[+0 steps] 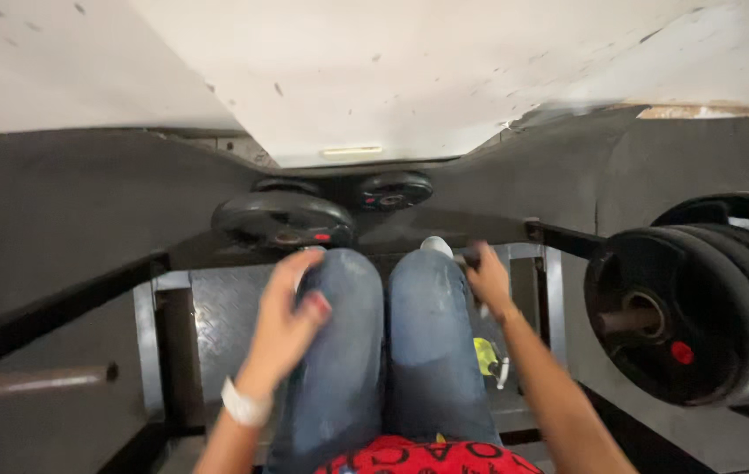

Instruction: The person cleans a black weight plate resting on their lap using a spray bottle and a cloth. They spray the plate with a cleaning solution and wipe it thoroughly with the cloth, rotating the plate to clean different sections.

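The person sits in a leg press machine, knees (383,290) drawn up. Left hand (282,320) rests loosely curled on the left knee for bracing; right hand (489,276) closes around a handle beside the right knee (blurred). Stacked weight plates (686,312) hang right of the knees.

Short dark handle (471,258), mostly hidden under closed right grip (489,279), just right of the far end of blue-denim right knee (427,290). Blue-denim left knee (344,290), faded pale on top, touched at its left side by half-curled left grip (287,325).
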